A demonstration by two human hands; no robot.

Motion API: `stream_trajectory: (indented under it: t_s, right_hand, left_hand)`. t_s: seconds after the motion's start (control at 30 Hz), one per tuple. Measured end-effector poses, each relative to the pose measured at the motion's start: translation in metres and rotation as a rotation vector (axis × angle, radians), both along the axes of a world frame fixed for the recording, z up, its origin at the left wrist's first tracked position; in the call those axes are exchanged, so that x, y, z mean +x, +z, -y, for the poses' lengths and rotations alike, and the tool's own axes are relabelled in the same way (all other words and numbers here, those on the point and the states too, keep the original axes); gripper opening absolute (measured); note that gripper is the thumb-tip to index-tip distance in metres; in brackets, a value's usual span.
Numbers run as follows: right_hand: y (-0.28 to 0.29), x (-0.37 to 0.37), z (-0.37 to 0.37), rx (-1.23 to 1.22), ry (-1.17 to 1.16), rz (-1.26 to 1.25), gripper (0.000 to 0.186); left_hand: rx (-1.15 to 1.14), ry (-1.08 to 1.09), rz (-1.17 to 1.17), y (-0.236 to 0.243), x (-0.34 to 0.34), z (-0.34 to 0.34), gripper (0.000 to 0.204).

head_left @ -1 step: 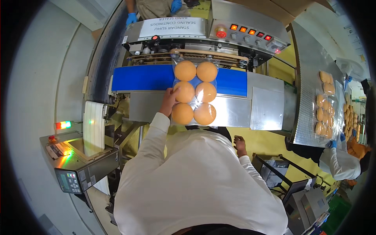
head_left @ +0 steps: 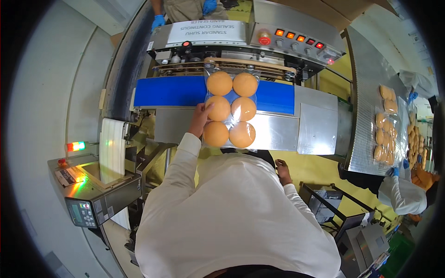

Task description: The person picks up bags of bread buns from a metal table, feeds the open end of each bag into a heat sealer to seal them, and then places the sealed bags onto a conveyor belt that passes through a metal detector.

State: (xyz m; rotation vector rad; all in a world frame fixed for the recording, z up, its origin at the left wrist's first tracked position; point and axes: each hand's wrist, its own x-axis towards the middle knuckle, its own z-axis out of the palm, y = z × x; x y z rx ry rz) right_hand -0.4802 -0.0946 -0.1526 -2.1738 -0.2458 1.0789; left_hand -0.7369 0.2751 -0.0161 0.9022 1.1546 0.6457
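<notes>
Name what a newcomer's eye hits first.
A clear bag of six buns, centre, over the blue conveyor belt, held at its left edge by the left hand. Then orange and red lit buttons on the band sealer's control panel, top right of centre, and a red-yellow-green signal light at left.

The blue belt [head_left: 276,97] is free right of the bagged buns [head_left: 224,109], the steel machine [head_left: 260,25] blocking beyond.

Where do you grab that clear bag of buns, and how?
Probably the left and right edges of the clear bag, beside its middle buns, coming from the person's side. It is spread out, six round buns in two columns, with its far end close to the machine, which likely leaves less room. The left hand holds the left edge; the right hand could take the other.
</notes>
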Motion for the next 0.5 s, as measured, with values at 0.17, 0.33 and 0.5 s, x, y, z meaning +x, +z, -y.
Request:
stream_trajectory:
  t_s: [0.17, 0.33, 0.5]
  right_hand:
    - [0.081, -0.009, -0.065, -0.022, 0.723, 0.069, 0.033]
    - [0.117, 0.01, -0.095, 0.198, 0.548, -0.374, 0.023]
    - [0.14, -0.009, -0.129, 0.541, 0.326, -0.274, 0.014]
  left_hand:
    - [-0.02, 0.072, -0.03, 0.002, -0.035, -0.009, 0.046]
    - [0.005, 0.111, -0.011, -0.007, -0.077, -0.025, 0.044]
    - [-0.008, 0.127, 0.0, 0.009, -0.096, -0.039, 0.045]
